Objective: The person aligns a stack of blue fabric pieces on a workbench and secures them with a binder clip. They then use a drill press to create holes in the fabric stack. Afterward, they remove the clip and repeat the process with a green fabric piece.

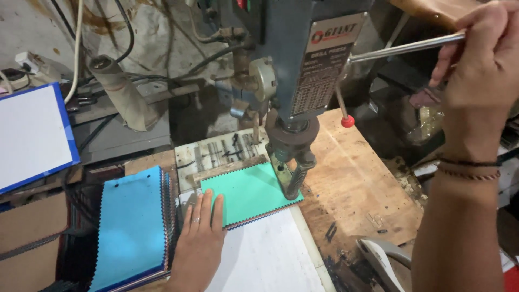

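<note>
at six o'clock the left hand (pixel 199 238) lies flat, fingers spread, pressing the green cloth stack (pixel 248 193) on the wooden table (pixel 357 184). a blue cloth stack (pixel 132 227) sits at eight. at two o'clock the right hand (pixel 484 59) grips the drill's metal lever (pixel 403 48).

A single head-worn camera looks steeply down and forward from close above the surface (pixel 357 178). The drill press (pixel 303 65) fills the upper middle of the frame, near the lens. The left hand (pixel 201 227) enters from the bottom edge, the right hand (pixel 484 59) from the upper right.
</note>
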